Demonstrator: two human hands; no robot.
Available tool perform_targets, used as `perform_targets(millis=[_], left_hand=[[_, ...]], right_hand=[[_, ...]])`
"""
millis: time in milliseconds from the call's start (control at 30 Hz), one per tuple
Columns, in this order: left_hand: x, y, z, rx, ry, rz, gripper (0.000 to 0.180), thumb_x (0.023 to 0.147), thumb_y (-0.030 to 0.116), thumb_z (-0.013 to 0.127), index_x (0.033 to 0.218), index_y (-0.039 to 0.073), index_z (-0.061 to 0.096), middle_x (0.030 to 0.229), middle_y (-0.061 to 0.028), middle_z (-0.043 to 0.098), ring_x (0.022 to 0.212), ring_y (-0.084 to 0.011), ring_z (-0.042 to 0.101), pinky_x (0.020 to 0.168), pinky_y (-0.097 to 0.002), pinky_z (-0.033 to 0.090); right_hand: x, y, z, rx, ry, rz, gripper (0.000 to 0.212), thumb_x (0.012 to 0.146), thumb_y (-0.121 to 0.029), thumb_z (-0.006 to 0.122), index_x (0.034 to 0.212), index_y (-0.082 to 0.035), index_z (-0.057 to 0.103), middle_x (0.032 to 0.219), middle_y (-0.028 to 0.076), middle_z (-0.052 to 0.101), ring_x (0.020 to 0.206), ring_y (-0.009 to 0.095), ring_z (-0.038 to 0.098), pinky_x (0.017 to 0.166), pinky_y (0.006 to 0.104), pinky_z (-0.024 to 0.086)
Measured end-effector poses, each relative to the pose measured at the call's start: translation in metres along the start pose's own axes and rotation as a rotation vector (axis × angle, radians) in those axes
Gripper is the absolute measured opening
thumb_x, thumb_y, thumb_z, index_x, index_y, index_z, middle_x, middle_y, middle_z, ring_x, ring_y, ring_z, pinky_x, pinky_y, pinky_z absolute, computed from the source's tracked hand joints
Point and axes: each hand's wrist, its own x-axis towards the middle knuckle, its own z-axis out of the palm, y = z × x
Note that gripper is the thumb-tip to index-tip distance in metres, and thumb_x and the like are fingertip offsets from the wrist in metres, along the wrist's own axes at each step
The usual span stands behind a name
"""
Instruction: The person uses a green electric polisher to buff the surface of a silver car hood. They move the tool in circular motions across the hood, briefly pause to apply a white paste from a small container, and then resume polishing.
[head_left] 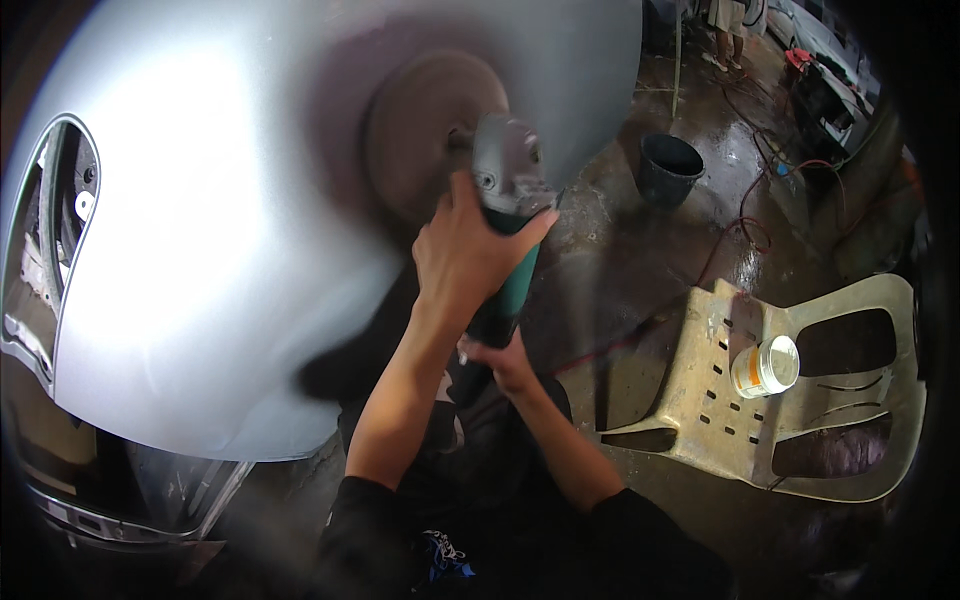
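Observation:
A polisher (pixel 512 285) with a teal and black body and a metal gear head is held in both my hands. Its large round pad (pixel 420 140) looks smeared by motion and is up against a silver car body panel (pixel 200 230). My left hand (pixel 465 250) wraps around the front of the tool, just behind the gear head. Lower down, my right hand (pixel 505 362) grips the rear end, with its fingers partly hidden. A darker patch or shadow surrounds the pad on the panel.
To the right stands a worn plastic chair (pixel 690 375) with a white tub (pixel 768 366) on it. Beyond are a black bucket (pixel 670 170) and a red hose (pixel 745 215) on the wet-looking floor. Another person's legs (pixel 728 42) show at the far right.

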Motion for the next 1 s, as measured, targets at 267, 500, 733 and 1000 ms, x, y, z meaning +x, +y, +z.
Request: perform_targets(millis=[267,500,733,1000], left_hand=[[-0.119,-0.098,-0.081,-0.298,0.599,0.087,0.078,0.082,0.037,0.079,0.136,-0.006,0.042,0.112,-0.0204,0.062,0.102,-0.0321,0.062,0.094,-0.0436,0.047],[-0.184,-0.166,-0.088,-0.313,0.819,0.032,0.063,0.106,0.045,0.029,0.138,-0.008,0.043,0.134,-0.0171,0.052,0.122,-0.0269,0.052,0.105,-0.0415,0.042],[-0.04,-0.039,-0.058,-0.453,0.543,0.036,0.082,0.078,0.053,0.079,0.13,-0.003,0.049,0.104,-0.021,0.066,0.097,-0.038,0.068,0.085,-0.0464,0.052],[0.056,0.04,-0.011,-0.033,0.108,0.077,0.087,0.072,0.075,0.07,0.111,0.0,0.049,0.093,-0.0238,0.071,0.09,-0.0427,0.071,0.083,-0.0493,0.054]], right_hand=[[-0.014,-0.004,0.075,-0.517,-0.347,-0.164,0.102,0.068,-0.014,0.084,0.153,-0.008,0.027,0.139,0.016,0.054,0.128,0.028,0.057,0.107,0.0392,0.044],[0.002,-0.041,0.107,-0.818,-0.633,0.037,0.1,0.067,-0.027,0.084,0.152,-0.009,0.033,0.116,0.018,0.069,0.105,0.034,0.07,0.095,0.038,0.052],[0.015,-0.051,0.044,-0.564,-0.151,-0.263,0.098,0.067,-0.009,0.087,0.148,-0.006,0.032,0.125,0.016,0.061,0.113,0.029,0.064,0.099,0.0402,0.05],[0.048,-0.084,0.001,-0.105,0.086,-0.04,0.055,0.072,0.006,0.078,0.118,-0.004,0.05,0.086,0.006,0.064,0.071,0.017,0.063,0.064,0.0302,0.05]])
